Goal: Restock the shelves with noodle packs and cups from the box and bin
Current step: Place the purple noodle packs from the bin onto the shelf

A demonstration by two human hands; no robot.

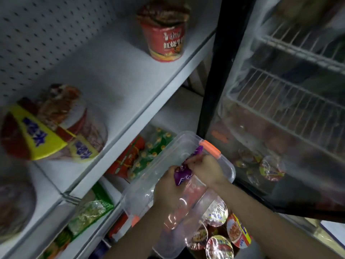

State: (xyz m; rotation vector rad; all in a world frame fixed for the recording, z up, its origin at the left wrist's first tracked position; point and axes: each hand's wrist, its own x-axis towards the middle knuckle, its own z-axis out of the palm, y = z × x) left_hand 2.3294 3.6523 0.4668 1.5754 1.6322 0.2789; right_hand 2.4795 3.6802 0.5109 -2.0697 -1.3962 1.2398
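Purple pack (182, 173) half hidden in both my grips: left hand (169, 186) and right hand (207, 168) pinching it. Top shelf (112, 86): one red cup (165, 32).

Both hands (186, 176) — seemingly pinched together

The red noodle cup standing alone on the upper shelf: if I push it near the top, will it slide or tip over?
The red noodle cup looks taller than wide and narrows toward its base, so a high push would probably tip it. Its plastic wrap seems glossy, perhaps slippery. On its side, it could roll on the shelf.
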